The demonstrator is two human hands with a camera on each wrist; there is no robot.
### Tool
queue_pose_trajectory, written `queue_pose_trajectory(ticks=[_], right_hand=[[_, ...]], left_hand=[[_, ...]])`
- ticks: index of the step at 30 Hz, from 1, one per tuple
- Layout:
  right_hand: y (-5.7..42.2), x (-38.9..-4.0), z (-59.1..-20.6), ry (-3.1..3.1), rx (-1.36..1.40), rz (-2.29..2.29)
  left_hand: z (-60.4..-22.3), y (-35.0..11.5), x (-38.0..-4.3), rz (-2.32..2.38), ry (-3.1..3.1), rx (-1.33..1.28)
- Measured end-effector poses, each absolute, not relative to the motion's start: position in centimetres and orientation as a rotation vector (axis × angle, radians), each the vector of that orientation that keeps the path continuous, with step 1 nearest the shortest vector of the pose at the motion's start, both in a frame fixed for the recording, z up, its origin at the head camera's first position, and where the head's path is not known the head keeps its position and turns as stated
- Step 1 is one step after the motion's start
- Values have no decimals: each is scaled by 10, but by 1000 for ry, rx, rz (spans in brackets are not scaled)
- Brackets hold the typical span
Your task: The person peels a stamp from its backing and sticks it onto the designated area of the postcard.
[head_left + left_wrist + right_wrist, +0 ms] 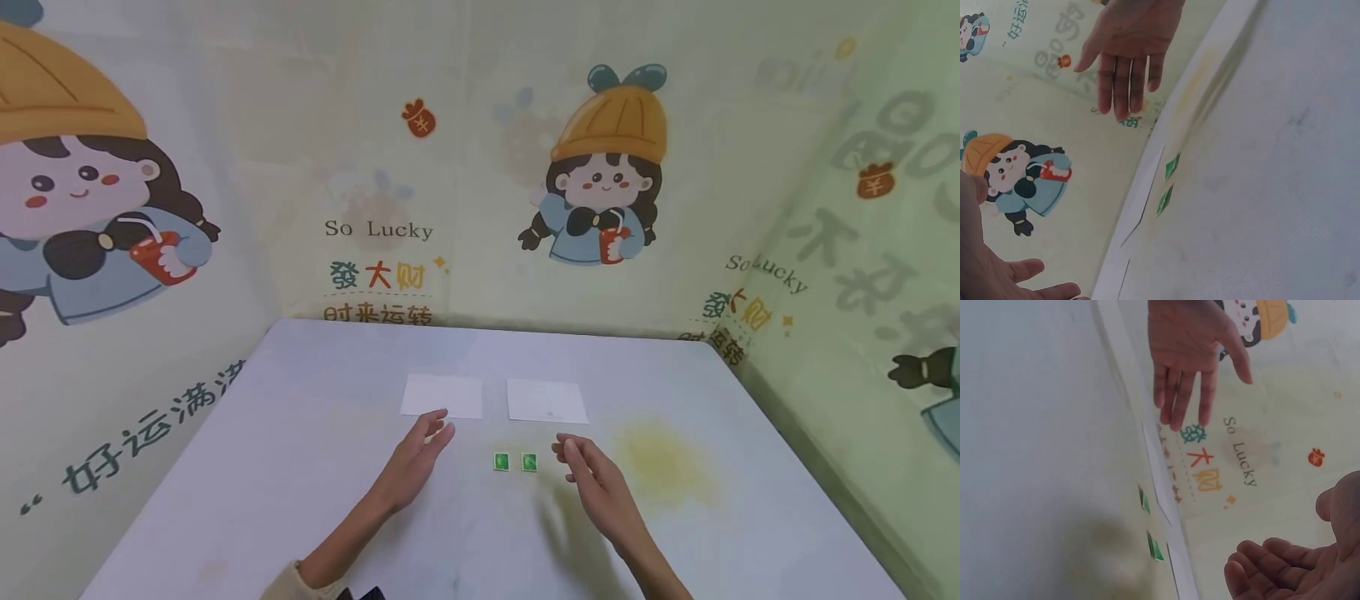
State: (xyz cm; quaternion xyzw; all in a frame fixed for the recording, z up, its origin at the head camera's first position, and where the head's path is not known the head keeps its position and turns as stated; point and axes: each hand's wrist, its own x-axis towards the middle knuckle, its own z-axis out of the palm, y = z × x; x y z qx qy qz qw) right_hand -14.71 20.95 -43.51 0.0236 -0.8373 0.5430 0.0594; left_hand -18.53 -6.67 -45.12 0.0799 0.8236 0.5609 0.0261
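Note:
Two small green stamps with pale borders lie side by side on the white table, a left stamp (502, 462) and a right stamp (529, 462). Behind them lie two white paper cards, a left card (442, 397) and a right card (547, 402). My left hand (416, 458) is raised left of the stamps, its fingertips overlapping the left card's front edge in the head view. On the other side, my right hand (596, 483) hovers with relaxed fingers. Both palms face inward, and neither hand holds anything. In the wrist views the stamps appear as thin slanted green shapes.
The white table (300, 500) meets a cartoon-printed wall covering (480, 167) at the back and both sides. A yellowish stain (663, 462) marks the tabletop right of the right hand. A beige sleeve (296, 583) covers the left forearm.

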Motion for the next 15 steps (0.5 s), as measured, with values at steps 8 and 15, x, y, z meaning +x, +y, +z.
queue_pose_trajectory(ticks=[8,15], right_hand=[[208,-164,-440,-2604,75,1516],[209,-176,-454,-2616,157,1419]], left_hand=[[-456,-50,-211,1688,2623,332],[-463,-36,-223,1570,2712,428]])
